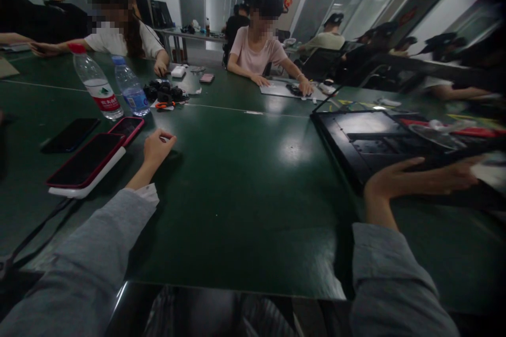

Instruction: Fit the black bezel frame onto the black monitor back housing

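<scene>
My left hand [158, 148] is at the left of the green table [237, 195], its fingers curled in and nothing visible in them. Closest to it are a phone in a red case [128, 127] and a larger red-cased phone [89, 160] lying on a white slab [98, 176]. On the right, my right hand [419, 181] stretches its fingers out, thumb apart, over the near side of a flat black case-like object [371, 137]. Its blurred fingertips are close to a white crumpled thing [492, 171] at the frame edge; whether they touch I cannot tell.
A red-capped bottle [98, 89] and a blue-capped bottle [132, 89] stand at the left, beside a dark phone [71, 136] and a black cluttered heap [166, 92]. Across the table, a person in pink [259, 50] works over a white board [276, 88]. A cable [43, 229] runs lower left.
</scene>
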Demonstrator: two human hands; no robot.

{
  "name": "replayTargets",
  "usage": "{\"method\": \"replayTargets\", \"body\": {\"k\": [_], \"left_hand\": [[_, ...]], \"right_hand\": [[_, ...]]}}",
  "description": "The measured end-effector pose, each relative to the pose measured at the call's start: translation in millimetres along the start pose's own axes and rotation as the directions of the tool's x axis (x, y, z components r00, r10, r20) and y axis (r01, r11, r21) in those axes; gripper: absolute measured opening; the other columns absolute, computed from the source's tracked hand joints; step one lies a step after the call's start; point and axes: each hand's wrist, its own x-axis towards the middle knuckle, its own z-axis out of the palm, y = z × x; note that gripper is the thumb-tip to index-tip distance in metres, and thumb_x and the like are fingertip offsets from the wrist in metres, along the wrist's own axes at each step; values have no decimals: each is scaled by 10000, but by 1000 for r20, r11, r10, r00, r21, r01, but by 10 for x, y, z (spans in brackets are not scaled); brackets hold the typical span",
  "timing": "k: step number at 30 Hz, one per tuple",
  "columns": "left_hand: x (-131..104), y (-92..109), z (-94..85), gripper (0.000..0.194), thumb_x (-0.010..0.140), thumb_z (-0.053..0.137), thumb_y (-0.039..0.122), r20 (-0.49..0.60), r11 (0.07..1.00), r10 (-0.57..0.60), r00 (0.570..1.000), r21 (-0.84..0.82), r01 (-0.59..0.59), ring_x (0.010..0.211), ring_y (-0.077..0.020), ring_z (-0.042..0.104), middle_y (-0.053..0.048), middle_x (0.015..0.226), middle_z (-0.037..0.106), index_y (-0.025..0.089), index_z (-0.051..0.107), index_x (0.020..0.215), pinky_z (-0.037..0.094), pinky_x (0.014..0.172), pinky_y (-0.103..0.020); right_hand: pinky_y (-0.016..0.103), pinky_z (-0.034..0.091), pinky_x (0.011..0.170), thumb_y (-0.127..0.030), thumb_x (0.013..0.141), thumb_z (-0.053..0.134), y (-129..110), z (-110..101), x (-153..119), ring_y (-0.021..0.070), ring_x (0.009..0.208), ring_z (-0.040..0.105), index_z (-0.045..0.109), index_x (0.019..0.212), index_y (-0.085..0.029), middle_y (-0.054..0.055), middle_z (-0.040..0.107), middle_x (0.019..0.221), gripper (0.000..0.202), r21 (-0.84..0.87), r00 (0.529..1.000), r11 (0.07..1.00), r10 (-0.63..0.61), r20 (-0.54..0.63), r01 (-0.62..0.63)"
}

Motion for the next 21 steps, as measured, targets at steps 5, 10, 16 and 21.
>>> {"method": "replayTargets", "body": {"k": [5,10,16,21], "left_hand": [[3,0,8,253,807,740,476,-8,1000,16,1000,-21,-16,840,-263,661,-55,835,689,234,678,841,515,838,-373],[-12,42,5,346,932,624,554,-33,996,67,997,-55,-68,895,-267,683,-59,834,709,235,668,805,519,906,-380],[-10,69,70,454,949,658,537,-138,939,143,980,-292,-179,1190,-262,698,-154,1388,703,197,672,1250,540,983,-358],[-75,180,60,561,930,680,612,89,880,61,994,-474,-12,781,-184,722,-138,1132,774,169,637,1273,560,736,-319]], "right_hand": [[716,126,1307,-465,1066,341,-456,-239,-437,434,1607,331,348,1706,-70,302,409,1675,752,98,862,867,-498,96,489],[560,281,1319,-440,1105,302,-742,-400,-684,358,1617,372,289,1706,6,310,378,1705,748,230,789,776,-612,48,588],[458,575,1028,-488,1071,411,-840,-281,-892,309,1021,769,340,1693,-28,234,751,1229,777,439,821,836,-483,305,329],[497,583,1005,-644,981,541,-758,-8,-969,318,1015,746,497,1626,-217,148,754,1202,774,480,700,852,-474,534,210]]}}
